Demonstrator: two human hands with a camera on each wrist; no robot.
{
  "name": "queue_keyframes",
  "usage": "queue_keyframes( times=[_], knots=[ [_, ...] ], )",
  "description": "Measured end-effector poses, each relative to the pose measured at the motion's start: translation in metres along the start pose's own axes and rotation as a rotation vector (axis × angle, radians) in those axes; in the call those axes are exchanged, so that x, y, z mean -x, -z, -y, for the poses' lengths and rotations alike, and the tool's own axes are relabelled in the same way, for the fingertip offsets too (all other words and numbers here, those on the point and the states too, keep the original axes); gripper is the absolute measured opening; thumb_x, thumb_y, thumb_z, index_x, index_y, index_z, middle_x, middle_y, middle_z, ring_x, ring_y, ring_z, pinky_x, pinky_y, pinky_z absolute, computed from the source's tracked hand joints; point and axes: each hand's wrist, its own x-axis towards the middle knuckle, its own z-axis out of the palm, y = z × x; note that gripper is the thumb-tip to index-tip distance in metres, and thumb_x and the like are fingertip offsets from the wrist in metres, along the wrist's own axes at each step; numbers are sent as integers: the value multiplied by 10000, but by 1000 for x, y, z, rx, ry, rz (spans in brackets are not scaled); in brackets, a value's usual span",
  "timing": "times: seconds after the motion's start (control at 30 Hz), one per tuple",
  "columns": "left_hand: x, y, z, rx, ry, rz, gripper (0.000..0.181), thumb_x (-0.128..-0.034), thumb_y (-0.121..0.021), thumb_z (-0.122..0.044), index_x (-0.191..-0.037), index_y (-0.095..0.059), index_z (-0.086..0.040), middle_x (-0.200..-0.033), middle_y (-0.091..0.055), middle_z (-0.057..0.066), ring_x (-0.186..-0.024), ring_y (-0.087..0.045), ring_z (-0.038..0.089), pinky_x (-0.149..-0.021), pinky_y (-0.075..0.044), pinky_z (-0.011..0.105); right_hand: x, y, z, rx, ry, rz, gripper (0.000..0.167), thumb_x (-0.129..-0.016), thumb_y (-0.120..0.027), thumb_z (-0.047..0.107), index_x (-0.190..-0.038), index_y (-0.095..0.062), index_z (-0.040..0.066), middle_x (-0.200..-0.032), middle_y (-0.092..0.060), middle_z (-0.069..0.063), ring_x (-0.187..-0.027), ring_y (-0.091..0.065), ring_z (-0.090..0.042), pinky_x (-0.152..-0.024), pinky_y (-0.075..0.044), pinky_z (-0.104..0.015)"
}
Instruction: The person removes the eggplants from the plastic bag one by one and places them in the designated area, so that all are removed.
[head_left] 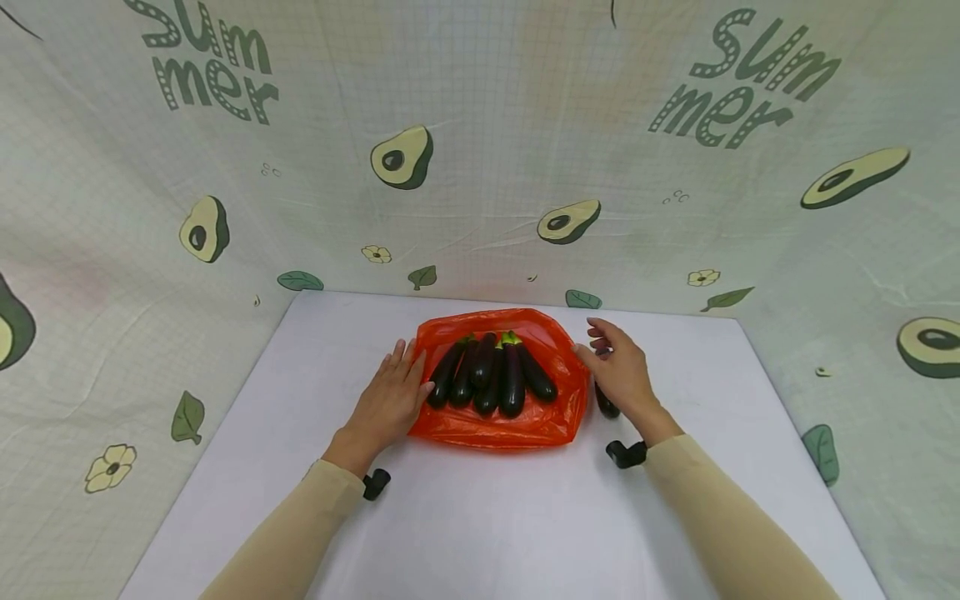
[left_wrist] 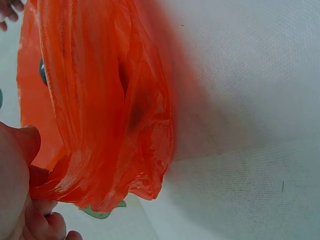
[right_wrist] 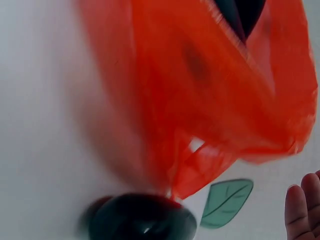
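Note:
An orange-red plastic bag (head_left: pixel 487 437) lies with its mouth spread wide, and several dark purple eggplants (head_left: pixel 512 387) with green stems lie side by side in it. At its left edge my left hand (head_left: pixel 386 400) pinches the rim; the left wrist view shows the thumb (left_wrist: pixel 31 142) on the inner side and the fingers outside. One loose eggplant (head_left: pixel 607 406) rests on the table just right of the bag, partly hidden by my right hand (head_left: pixel 621 371). That hand hovers over it with loosely bent fingers, apart from the eggplant (right_wrist: pixel 142 220) in the right wrist view.
A white-covered table (head_left: pixel 480 525) carries everything. Behind it and along both sides hangs a pale cloth (head_left: pixel 480 167) printed with avocados, leaves and flowers. Black wrist-camera mounts (head_left: pixel 626 454) stick out inward from both wrists.

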Motion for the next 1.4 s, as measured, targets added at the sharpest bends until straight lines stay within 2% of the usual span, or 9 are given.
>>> queue_keyframes(
  times=[0.2, 0.43, 0.7, 0.83, 1.07, 1.2, 1.4],
  knots=[
    [-1, -1, 0, 0, 2, -4, 718, -1108, -517, -395, -1656, -268, -1, -1755, -174, 192, -1643, -87, 389, -1316, -190, 548, 3, -13, 20, -28, 18, 15, 580, -1023, -710, 299, -1538, -515, 117, -1366, -650, -160, -1183, -644, -357, -1004, -597, -530],
    [-1, -1, 0, 12, 0, -1, 715, -1113, -508, -394, -1657, -263, -1, -1755, -172, 194, -1643, -84, 385, -1320, -175, 538, 5, -30, 34, -58, 25, 96, 573, -1020, -711, 282, -1532, -526, 103, -1375, -670, -187, -1213, -662, -351, -1021, -591, -518],
    [0, -1, 1, 13, 9, 3, 718, -1111, -509, -398, -1662, -257, -13, -1756, -171, 189, -1645, -78, 382, -1321, -164, 536, 2, -49, 45, -47, 1, 173, 603, -1013, -723, 322, -1555, -508, 169, -1416, -652, -168, -1219, -663, -346, -1019, -590, -529],
    [0, -2, 2, 16, 8, -5, 707, -1113, -501, -399, -1658, -271, -11, -1759, -166, 183, -1645, -79, 378, -1321, -171, 535, 0, -57, 45, -42, -8, 181, 616, -1006, -735, 311, -1564, -501, 197, -1417, -649, -163, -1229, -657, -333, -1015, -593, -525],
    [1, -2, 1, 23, 6, -18, 697, -1112, -508, -389, -1648, -291, 0, -1755, -177, 188, -1643, -90, 383, -1315, -198, 547, -6, -59, 36, -19, 5, 227, 636, -1002, -718, 198, -1588, -473, 238, -1451, -631, -165, -1278, -631, -350, -1048, -569, -546],
    [1, -2, 2, 25, 12, -12, 700, -1114, -503, -396, -1651, -284, -4, -1758, -170, 181, -1646, -78, 376, -1319, -175, 538, -9, -60, 31, 9, -9, 247, 634, -1003, -720, 176, -1583, -478, 262, -1453, -634, -149, -1288, -627, -349, -1058, -561, -548],
    [1, -1, 1, 24, 18, 4, 707, -1118, -477, -417, -1658, -265, -13, -1763, -153, 168, -1649, -59, 360, -1326, -154, 522, -12, -62, 25, 59, -57, 269, 635, -1007, -719, 207, -1590, -468, 225, -1455, -631, -163, -1303, -611, -373, -1085, -534, -576]
  ],
)
